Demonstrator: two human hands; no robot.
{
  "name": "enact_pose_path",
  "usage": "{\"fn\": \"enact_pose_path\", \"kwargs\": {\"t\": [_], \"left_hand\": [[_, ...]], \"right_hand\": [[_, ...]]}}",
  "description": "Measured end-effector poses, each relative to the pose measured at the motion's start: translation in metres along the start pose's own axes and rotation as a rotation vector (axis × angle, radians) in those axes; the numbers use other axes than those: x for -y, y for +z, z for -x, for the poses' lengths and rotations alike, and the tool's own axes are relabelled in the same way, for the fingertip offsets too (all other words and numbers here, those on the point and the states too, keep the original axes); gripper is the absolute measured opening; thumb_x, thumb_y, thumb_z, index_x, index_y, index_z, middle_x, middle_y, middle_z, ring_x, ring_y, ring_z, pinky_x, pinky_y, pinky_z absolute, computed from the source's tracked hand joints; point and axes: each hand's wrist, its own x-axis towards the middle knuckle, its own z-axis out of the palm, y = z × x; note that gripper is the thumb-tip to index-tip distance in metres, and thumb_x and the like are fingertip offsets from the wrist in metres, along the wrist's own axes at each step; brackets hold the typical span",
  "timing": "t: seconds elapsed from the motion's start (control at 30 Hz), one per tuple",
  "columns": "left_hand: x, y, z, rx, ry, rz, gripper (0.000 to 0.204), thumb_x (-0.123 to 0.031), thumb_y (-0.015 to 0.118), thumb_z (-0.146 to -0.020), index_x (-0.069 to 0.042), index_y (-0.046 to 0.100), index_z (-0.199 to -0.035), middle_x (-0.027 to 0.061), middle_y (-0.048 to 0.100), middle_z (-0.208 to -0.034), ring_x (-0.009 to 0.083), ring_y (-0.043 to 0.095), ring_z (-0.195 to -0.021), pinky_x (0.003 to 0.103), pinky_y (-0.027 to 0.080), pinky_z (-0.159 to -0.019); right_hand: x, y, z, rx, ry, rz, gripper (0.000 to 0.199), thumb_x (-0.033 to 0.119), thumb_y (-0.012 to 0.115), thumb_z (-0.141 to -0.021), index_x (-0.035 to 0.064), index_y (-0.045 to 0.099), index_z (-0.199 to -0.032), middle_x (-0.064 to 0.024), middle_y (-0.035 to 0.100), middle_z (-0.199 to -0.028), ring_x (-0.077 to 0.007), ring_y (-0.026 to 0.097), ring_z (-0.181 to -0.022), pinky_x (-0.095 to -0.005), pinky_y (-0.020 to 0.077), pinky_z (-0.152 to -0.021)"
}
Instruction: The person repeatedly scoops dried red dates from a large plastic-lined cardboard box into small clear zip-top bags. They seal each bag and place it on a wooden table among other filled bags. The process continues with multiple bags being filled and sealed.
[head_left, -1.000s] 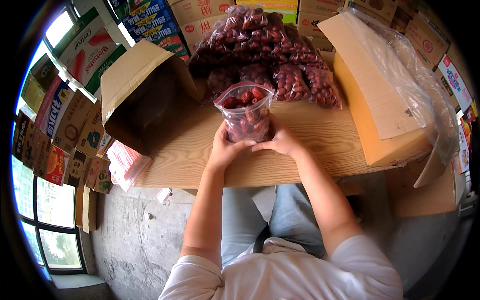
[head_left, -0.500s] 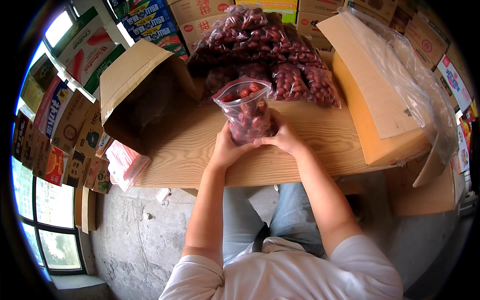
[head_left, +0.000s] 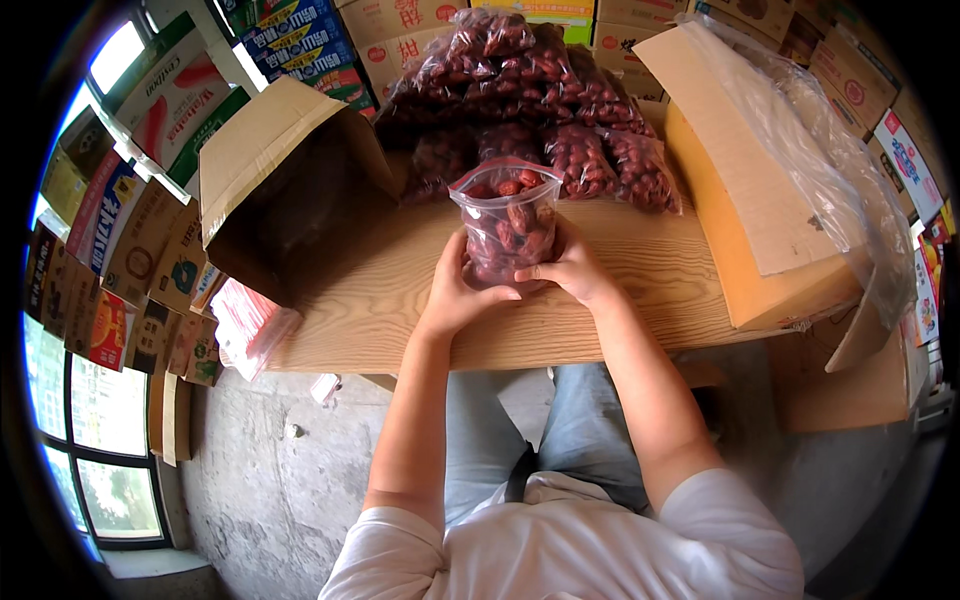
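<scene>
A clear plastic bag of red dates [head_left: 508, 228] stands upright on the wooden bench [head_left: 400, 310], near its front edge, with its mouth open at the top. The left hand [head_left: 457, 287] cups the bag's left side and lower corner, its grip closed around the plastic. The right hand [head_left: 568, 267] presses against the bag's right side and base, fingers wrapped on it, so both hands hold the bag between them.

Just behind the bag lies a heap of filled date bags [head_left: 530, 100], piled against the cartons at the back of the bench. To the left of the bag an open brown cardboard box [head_left: 275, 170] lies on its side, its mouth facing the bag. To the right of the bag sits a large cardboard box [head_left: 745, 215] with a clear plastic liner [head_left: 840, 170] draped over it. Left of the brown box, past the bench's edge, printed cartons [head_left: 120, 230] are stacked against the wall, and a pink-printed packet [head_left: 250, 325] hangs off the bench's left corner.
</scene>
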Motion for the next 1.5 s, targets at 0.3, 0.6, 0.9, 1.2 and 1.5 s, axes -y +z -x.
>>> {"fn": "enact_pose_path", "kwargs": {"t": [0.3, 0.6, 0.9, 1.2, 1.5], "left_hand": [[-0.029, 0.004, -0.003, 0.065, -0.176, 0.094, 0.076, -0.008, 0.087, -0.062, 0.000, 0.046, -0.125, 0.0072, 0.060, -0.113, 0.0157, 0.058, -0.103, 0.031, 0.049, -0.090], [-0.048, 0.024, 0.011, 0.065, -0.136, 0.234, 0.076, 0.005, 0.077, -0.070, -0.004, 0.038, -0.135, 0.0073, 0.055, -0.123, 0.0168, 0.054, -0.111, 0.032, 0.048, -0.093], [-0.061, 0.033, 0.021, 0.204, -0.140, 0.097, 0.087, 0.006, 0.078, -0.068, -0.004, 0.031, -0.141, 0.0081, 0.049, -0.131, 0.0173, 0.048, -0.119, 0.033, 0.042, -0.101], [-0.083, 0.033, 0.012, 0.247, -0.075, -0.047, 0.086, -0.002, 0.085, -0.062, 0.002, 0.039, -0.135, 0.0112, 0.054, -0.127, 0.0187, 0.052, -0.117, 0.034, 0.043, -0.099], [-0.074, 0.036, 0.008, 0.174, 0.010, 0.022, 0.085, -0.007, 0.088, -0.060, 0.001, 0.044, -0.131, 0.0104, 0.058, -0.120, 0.0193, 0.054, -0.115, 0.035, 0.042, -0.100]], "right_hand": [[0.012, -0.002, 0.002, 0.054, -0.079, 0.157, 0.072, 0.008, 0.088, -0.057, -0.0009, 0.054, -0.120, -0.0065, 0.060, -0.116, -0.0140, 0.056, -0.104, -0.0317, 0.0467, -0.092], [0.050, 0.008, 0.025, 0.087, -0.129, 0.286, 0.081, 0.007, 0.086, -0.062, 0.0023, 0.044, -0.131, -0.0086, 0.058, -0.119, -0.0158, 0.056, -0.109, -0.0318, 0.0469, -0.092], [0.054, 0.006, 0.061, 0.003, -0.015, 0.270, 0.099, 0.006, 0.088, -0.059, 0.0050, 0.032, -0.141, -0.0098, 0.047, -0.134, -0.0193, 0.047, -0.122, -0.0342, 0.0382, -0.104], [0.061, 0.005, 0.057, -0.038, -0.080, 0.206, 0.082, 0.007, 0.089, -0.059, -0.0016, 0.047, -0.129, -0.0070, 0.056, -0.123, -0.0146, 0.053, -0.113, -0.0309, 0.0429, -0.099], [0.083, 0.004, 0.051, 0.001, -0.109, 0.365, 0.074, 0.010, 0.087, -0.063, -0.0010, 0.051, -0.126, -0.0061, 0.061, -0.114, -0.0122, 0.057, -0.104, -0.0290, 0.0461, -0.093]]}}
